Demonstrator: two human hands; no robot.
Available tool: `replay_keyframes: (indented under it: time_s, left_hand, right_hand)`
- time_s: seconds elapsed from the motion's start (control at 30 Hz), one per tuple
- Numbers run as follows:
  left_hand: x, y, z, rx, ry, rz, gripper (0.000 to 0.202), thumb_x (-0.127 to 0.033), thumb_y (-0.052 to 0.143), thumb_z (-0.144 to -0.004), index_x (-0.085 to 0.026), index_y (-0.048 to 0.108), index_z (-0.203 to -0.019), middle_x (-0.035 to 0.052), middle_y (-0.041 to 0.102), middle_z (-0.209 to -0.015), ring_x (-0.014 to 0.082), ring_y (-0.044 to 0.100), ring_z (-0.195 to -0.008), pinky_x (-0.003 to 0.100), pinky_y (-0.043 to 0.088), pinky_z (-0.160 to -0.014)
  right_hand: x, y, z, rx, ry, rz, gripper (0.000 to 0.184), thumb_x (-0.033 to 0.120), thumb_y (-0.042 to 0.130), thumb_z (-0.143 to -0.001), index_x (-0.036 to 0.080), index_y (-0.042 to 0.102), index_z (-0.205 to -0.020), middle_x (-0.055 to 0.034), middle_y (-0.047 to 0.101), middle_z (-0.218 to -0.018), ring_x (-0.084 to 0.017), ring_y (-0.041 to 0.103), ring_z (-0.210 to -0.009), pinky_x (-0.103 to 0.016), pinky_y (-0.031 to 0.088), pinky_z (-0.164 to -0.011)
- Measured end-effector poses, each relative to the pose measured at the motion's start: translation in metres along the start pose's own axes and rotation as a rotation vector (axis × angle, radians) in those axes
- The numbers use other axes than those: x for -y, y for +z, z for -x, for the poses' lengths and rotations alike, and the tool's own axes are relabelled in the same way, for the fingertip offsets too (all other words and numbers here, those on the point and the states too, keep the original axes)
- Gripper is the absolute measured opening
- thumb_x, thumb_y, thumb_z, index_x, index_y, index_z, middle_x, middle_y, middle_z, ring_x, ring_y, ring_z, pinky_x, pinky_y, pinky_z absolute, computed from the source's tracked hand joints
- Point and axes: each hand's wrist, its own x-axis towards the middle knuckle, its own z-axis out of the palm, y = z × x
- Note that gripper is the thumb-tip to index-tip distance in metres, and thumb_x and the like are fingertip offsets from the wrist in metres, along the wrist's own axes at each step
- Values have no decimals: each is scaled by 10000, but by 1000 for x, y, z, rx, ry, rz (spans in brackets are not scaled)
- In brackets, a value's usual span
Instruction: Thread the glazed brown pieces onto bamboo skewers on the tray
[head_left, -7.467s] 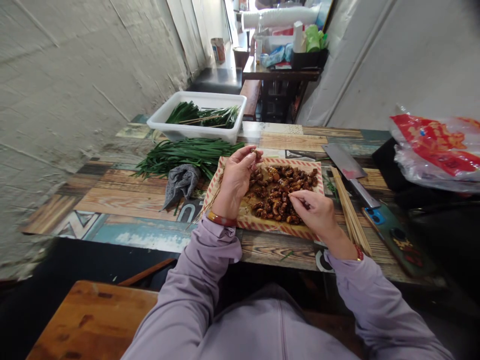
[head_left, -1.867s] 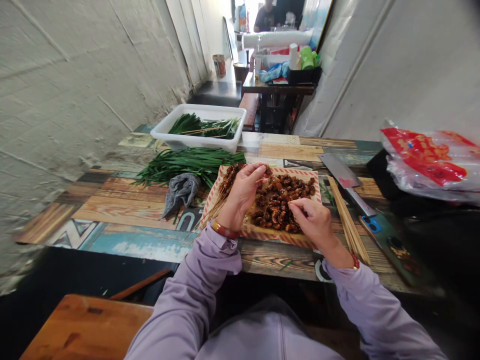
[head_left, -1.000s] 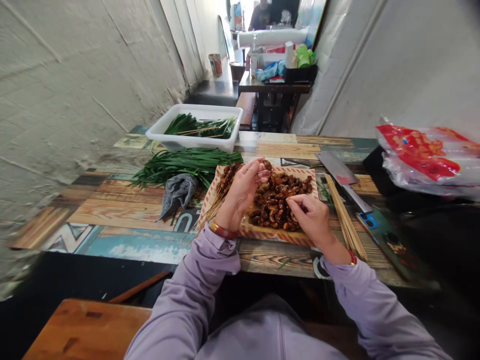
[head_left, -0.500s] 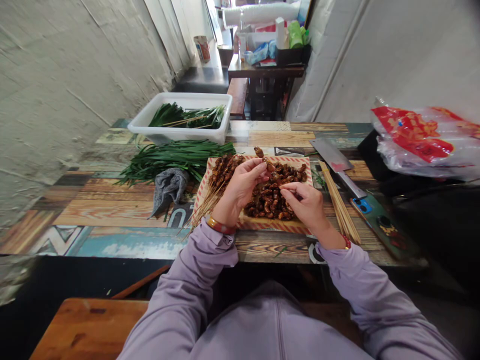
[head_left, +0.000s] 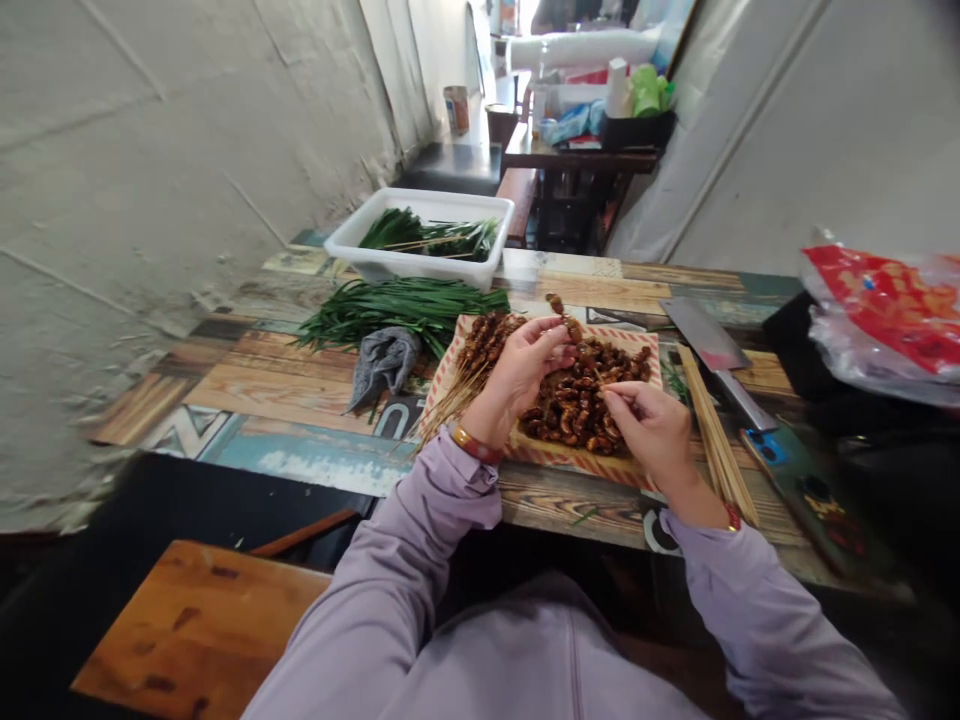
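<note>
Greens (head_left: 390,229) and a few thin sticks (head_left: 421,242) lie in the white tub (head_left: 420,268) by the worktop (head_left: 262,385)'s far edge. Toward the near edge, a striped tray (head_left: 577,466) holds brown pieces (head_left: 577,410) heaped to its right, with loaded skewers (head_left: 486,345) along its left edge. Over the tray's middle, the person's left hand (head_left: 517,370) clamps a skewer of pieces (head_left: 556,304); the right hand (head_left: 656,430) pinches a stick end (head_left: 598,379), apparently of that same skewer.
</note>
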Motion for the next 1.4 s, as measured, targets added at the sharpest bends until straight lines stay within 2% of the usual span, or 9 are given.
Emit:
replay_keyframes:
  time_s: [0.13,0.27,0.37,0.47,0.6,0.77,0.93,1.1,1.4]
  left_hand:
    - [1,7,6,-8,93,-123,360,-369,750,-706,-144,585,-933,18,643,-805,74,600,-627,204,437,-604]
    - [2,23,28,196,118,-223,337,-391,728,-724,-148,626,-933,25,635,-787,80,576,-619,216,439,-595]
    - [4,29,55,299,89,-210,324,-393,731,-721,-135,644,-898,39,636,-809,89,572,-656,235,461,-642]
    - [3,23,83,350,67,-215,303,-390,720,-739,-138,667,-899,44,640,-780,102,573,-670,234,453,-630]
    - [-2,-6,111,231,43,-187,286,-379,717,-746,-152,680,-914,44,659,-778,111,596,-668,248,484,-658]
    - [-3,-48,129,-50,102,-182,266,-372,702,-761,-154,672,-910,29,676,-747,101,601,-639,226,473,-640]
    - [-6,-75,150,-134,147,-175,256,-379,687,-779,-171,677,-928,21,676,-753,104,606,-661,228,460,-659]
    - [-11,-84,169,-169,159,-182,242,-379,694,-769,-191,691,-922,25,675,-769,114,600,-681,243,472,-679]
    - [-23,-70,188,-94,235,-167,208,-356,693,-780,-196,708,-913,29,644,-771,118,592,-714,246,486,-684]
  right_hand:
    - [-6,-2,-1,-122,103,-16,207,350,604,-849,176,716,-867,-82,712,-750,-167,614,-606,-293,477,-588]
    - [-7,-8,-3,-150,202,-49,231,383,616,-831,178,706,-887,-80,699,-731,-177,604,-593,-300,464,-560]
    - [4,-12,-2,-31,195,-63,235,392,627,-811,180,704,-877,-68,696,-732,-179,607,-618,-298,456,-569]
    - [22,-6,-1,134,232,-200,253,394,648,-775,172,694,-889,-67,704,-789,-181,628,-688,-284,470,-593]
    - [52,22,-6,158,409,-474,296,433,678,-742,160,677,-855,-33,678,-743,-136,602,-633,-249,460,-563]
    - [84,62,-20,222,537,-701,356,476,717,-682,162,634,-828,50,568,-576,-43,399,-411,-178,283,-375]
    - [100,93,-22,232,643,-822,369,419,770,-613,166,601,-823,49,576,-563,-37,402,-399,-155,262,-330]
    - [110,117,-13,248,614,-756,341,297,720,-684,156,598,-970,56,591,-566,-59,466,-423,-162,317,-363]
    - [111,130,3,385,272,-399,191,197,529,-836,158,633,-992,14,667,-673,-105,584,-530,-207,416,-513]
